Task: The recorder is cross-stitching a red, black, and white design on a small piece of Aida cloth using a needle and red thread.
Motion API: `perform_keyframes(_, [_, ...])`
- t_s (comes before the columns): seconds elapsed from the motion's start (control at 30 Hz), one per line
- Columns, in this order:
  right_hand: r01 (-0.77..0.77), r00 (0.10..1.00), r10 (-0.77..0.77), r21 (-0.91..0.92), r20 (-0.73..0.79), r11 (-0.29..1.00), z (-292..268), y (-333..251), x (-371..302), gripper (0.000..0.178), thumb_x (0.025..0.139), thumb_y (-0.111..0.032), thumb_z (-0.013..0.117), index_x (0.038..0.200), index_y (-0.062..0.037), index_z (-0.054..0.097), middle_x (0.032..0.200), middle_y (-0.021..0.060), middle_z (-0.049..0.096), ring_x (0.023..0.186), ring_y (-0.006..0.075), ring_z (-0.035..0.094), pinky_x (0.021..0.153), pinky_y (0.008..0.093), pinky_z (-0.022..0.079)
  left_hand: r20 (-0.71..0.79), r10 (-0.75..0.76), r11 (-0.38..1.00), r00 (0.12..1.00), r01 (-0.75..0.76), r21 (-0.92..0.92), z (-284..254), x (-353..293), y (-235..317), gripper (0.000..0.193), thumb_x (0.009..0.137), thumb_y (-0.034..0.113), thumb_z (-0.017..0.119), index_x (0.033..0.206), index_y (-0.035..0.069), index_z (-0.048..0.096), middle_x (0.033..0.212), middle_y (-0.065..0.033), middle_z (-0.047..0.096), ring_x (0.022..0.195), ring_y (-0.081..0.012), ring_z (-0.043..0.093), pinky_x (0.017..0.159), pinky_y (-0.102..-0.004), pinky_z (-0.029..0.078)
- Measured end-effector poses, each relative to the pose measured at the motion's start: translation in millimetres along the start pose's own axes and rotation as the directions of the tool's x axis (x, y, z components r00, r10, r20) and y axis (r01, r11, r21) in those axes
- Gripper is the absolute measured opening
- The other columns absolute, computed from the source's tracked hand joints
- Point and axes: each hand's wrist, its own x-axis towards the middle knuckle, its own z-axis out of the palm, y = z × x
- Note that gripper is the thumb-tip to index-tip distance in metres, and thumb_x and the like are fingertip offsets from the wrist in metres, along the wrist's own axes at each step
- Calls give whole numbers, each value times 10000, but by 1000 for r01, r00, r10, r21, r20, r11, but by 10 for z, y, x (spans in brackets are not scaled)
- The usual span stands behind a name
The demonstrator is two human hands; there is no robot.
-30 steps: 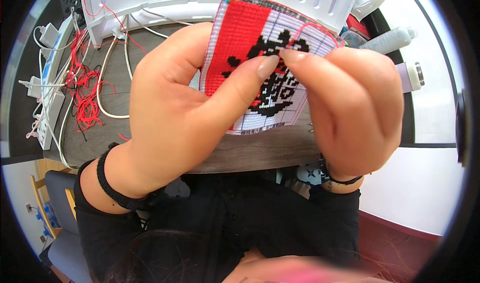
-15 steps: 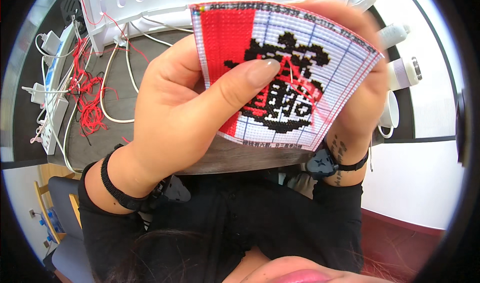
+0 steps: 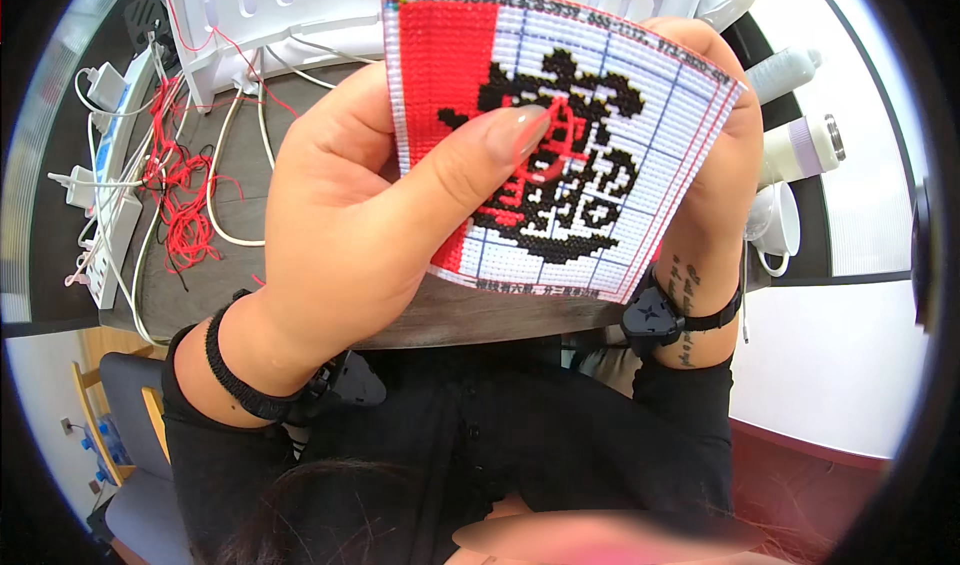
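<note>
My left hand (image 3: 350, 185) is closed on a stiff cross-stitch canvas (image 3: 660, 145), thumb flat on its front and the fingers behind. The canvas is white with blue grid lines, a solid red stitched band on the left and a black motif with red stitches in the middle. Next to my thumb tip, a loop of red thread (image 3: 567, 130) lies over the motif. My right hand (image 3: 722, 155) is behind the canvas's right side, with bent knuckles showing at the upper edge. Its fingertips, and anything in them, are hidden by the canvas.
Tangled red and black thread (image 3: 185, 215) lies on the dark table at left, among white cables and a power strip (image 3: 112, 235). A white slotted rack (image 3: 290, 5) stands at the back. To the right are a white mug (image 3: 778, 227), a bottle (image 3: 805, 150) and another pale bottle (image 3: 780, 73).
The canvas has shifted slightly left and up. Red thread that stretched across its front now lies in a small loop by my thumb. My right hand, blurred before, is now steadier behind the canvas.
</note>
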Motion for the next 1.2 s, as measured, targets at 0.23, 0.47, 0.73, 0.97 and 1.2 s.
perform_keyframes(0.23, [-348, 936, 274, 708, 221, 614, -2, 88, 36, 173, 885, -193, 361, 930, -47, 443, 863, 108, 553, 800, 159, 553, 701, 263, 471, 20, 3, 1000, 1000, -3, 15, -19, -19, -21, 183, 793, 56, 535, 968, -1, 535, 898, -91, 595, 768, -122, 577, 701, -244, 462])
perform_keyframes(0.47, [-120, 992, 129, 358, -1, 926, 48, 63, 38, 128, 842, -116, 457, 890, 1, 475, 824, 25, 544, 709, 45, 501, 632, 169, 407, 14, 9, 999, 1000, -8, -49, 1, -15, -11, 190, 799, 69, 525, 972, -11, 530, 913, -108, 591, 787, -143, 582, 707, -259, 470])
perform_keyframes(0.73, [100, 995, -92, -395, 41, 913, 186, -62, 2, 232, 815, -176, 427, 945, 15, 451, 834, 97, 582, 717, 117, 579, 636, 214, 481, 20, -5, 999, 1000, 6, -50, -5, -25, -8, 193, 801, 62, 513, 976, -19, 529, 913, -124, 590, 787, -158, 586, 712, -274, 477])
perform_keyframes(0.97, [163, 985, -173, -274, -14, 948, 233, -56, -47, 277, 777, -140, 490, 979, 48, 460, 869, 87, 573, 754, 118, 567, 686, 230, 466, 19, 24, 999, 1000, -23, -48, 14, -16, -10, 195, 800, 58, 512, 982, -11, 529, 909, -122, 591, 779, -154, 588, 696, -270, 483])
perform_keyframes(1.2, [227, 973, -222, -390, 59, 892, 204, -34, -57, 242, 752, -72, 505, 949, 68, 502, 920, 97, 553, 806, 138, 562, 716, 246, 460, 1, 30, 1000, 1000, -30, -4, 12, -18, -20, 194, 798, 56, 514, 981, -8, 529, 904, -119, 592, 765, -150, 588, 689, -268, 485])
